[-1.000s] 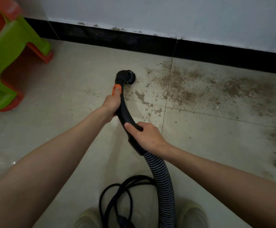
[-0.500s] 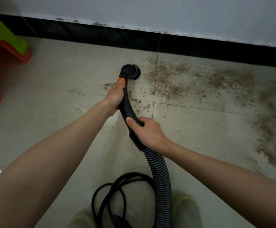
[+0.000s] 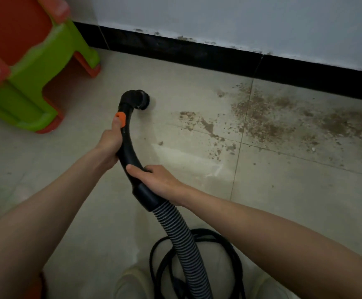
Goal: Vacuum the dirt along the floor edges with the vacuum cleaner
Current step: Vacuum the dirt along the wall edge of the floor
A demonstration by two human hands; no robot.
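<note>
A black curved vacuum handle (image 3: pixel 128 145) with an orange slider (image 3: pixel 120 118) ends in a round nozzle (image 3: pixel 141 100) resting on the pale tiled floor. My left hand (image 3: pixel 110 143) grips the upper handle, thumb by the slider. My right hand (image 3: pixel 156 180) grips the lower handle, just above the ribbed grey hose (image 3: pixel 182 240). Brown dirt (image 3: pixel 268 117) lies scattered on the tiles to the right of the nozzle, along the black skirting board (image 3: pixel 197 52). Smaller crumbs (image 3: pixel 188 117) lie a short way right of the nozzle.
A green and orange plastic stool (image 3: pixel 31 67) stands at the upper left near the wall. A black power cable (image 3: pixel 199 260) lies coiled on the floor around the hose, between my two pale shoes (image 3: pixel 130 283). The white wall (image 3: pixel 240 20) rises behind the skirting.
The nozzle has come back left, off the dirt patch, and now sits on cleaner tile. The view has swung left, so the stool is back in sight. Both hands keep their grip.
</note>
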